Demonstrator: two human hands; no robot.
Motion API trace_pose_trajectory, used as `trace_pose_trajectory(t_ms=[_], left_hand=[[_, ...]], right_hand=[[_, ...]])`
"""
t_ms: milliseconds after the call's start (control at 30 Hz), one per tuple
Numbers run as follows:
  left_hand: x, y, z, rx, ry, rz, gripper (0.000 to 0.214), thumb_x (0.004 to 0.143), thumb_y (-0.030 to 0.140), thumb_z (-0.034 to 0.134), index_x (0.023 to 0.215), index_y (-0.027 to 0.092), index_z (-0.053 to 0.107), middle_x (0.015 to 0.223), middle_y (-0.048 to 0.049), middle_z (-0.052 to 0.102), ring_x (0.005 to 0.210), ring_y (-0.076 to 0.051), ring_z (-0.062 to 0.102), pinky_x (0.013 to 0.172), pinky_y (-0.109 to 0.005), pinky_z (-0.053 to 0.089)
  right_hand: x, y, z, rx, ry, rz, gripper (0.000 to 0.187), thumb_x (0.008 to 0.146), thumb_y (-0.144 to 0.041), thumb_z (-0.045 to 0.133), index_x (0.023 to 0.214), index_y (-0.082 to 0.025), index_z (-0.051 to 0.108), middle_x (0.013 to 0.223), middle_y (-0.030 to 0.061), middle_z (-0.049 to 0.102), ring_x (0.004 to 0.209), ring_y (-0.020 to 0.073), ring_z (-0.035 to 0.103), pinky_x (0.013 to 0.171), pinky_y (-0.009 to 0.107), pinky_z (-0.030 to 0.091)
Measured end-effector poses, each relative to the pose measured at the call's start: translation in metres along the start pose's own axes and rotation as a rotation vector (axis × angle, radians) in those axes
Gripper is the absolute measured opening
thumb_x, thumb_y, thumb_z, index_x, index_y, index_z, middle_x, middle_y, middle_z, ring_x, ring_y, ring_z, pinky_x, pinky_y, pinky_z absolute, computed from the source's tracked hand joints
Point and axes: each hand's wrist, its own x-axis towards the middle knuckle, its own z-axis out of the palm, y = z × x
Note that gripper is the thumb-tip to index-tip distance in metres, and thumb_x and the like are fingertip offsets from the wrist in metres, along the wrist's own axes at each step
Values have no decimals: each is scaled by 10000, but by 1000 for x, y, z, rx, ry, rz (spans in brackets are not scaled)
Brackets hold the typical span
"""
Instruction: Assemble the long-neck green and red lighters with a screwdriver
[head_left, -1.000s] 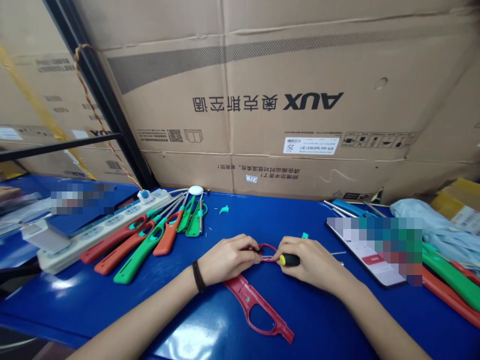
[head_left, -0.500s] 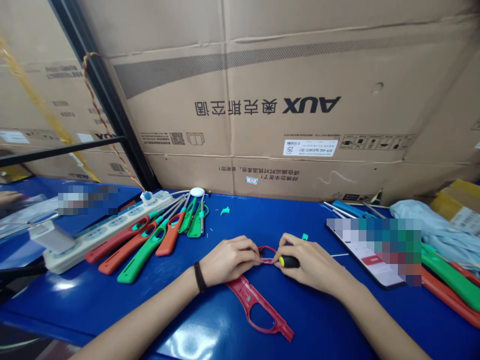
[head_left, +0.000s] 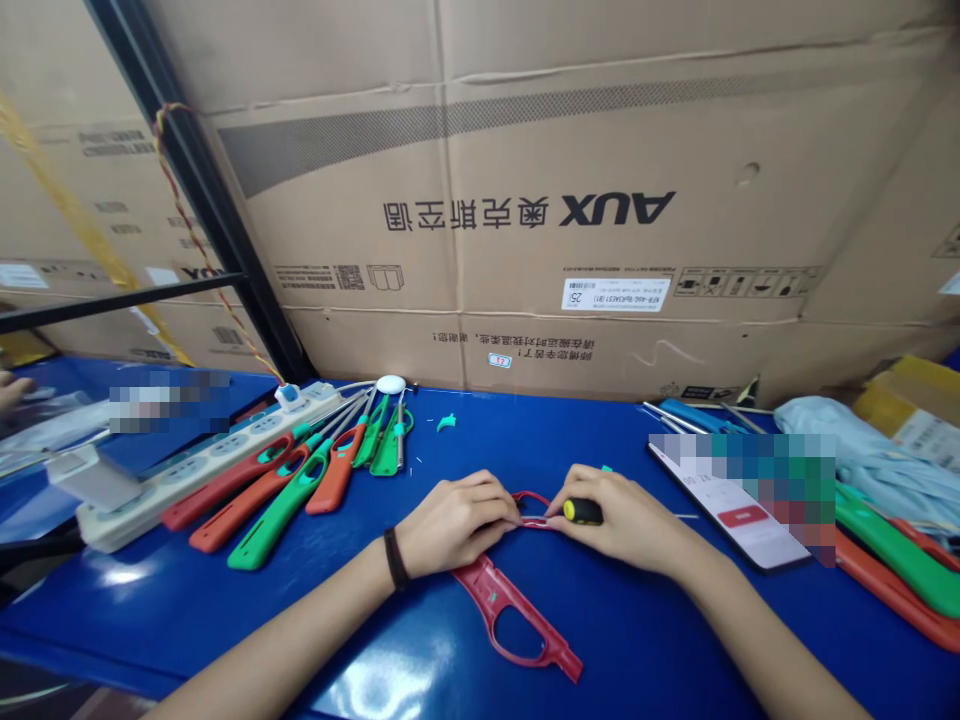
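A red plastic lighter shell (head_left: 517, 615) lies open on the blue table (head_left: 645, 640), its far end between my two hands. My left hand (head_left: 457, 520) is curled over that end, fingers pressed on the red part. My right hand (head_left: 626, 520) is closed round a small screwdriver with a black and yellow handle (head_left: 581, 511), whose tip points at the shell near my left fingertips. A black band sits on my left wrist.
Several red, orange and green long-nosed lighters (head_left: 300, 475) lie at the left beside a white power strip (head_left: 202, 465). A phone (head_left: 735, 505) and more lighters (head_left: 896, 565) lie at the right. A big cardboard box (head_left: 525, 200) stands behind. A small teal part (head_left: 448, 421) lies loose.
The view has shifted slightly. Both hands stay on the shell; the right hand with the screwdriver has edged a little up and left.
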Motion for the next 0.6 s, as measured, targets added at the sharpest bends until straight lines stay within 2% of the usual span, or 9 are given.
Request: trace_pose_trajectory(t_ms=[133,233,367,600], left_hand=[[0,0,0,0,-2,0,187,938,193,453,978,194,635,992,-20,666,957,-145,561,814,-227,471],[0,1,0,4,-5,-7,178,933,189,460,969,195,634,991,-16,665,950,-141,561,811,-224,471],[1,2,0,9,7,-33,159,928,206,479,978,200,630,982,-12,664,935,-144,562,794,-224,476],[1,4,1,85,-24,-42,243,937,205,462,1127,265,602,1045,-3,635,971,-151,546,761,-229,475]], right_hand=[[4,-6,9,2,-12,14,120,827,-331,583,867,-271,679,904,5,636,783,174,608,664,264,407],[5,-6,9,32,2,4,92,812,-300,602,848,-265,679,908,0,645,810,172,612,685,256,400],[3,-6,6,-6,13,-23,101,816,-270,593,810,-255,692,868,-2,645,735,151,608,625,235,379],[0,-6,7,-64,4,-127,138,811,-167,581,792,-242,696,862,-6,629,687,127,594,620,222,380]])
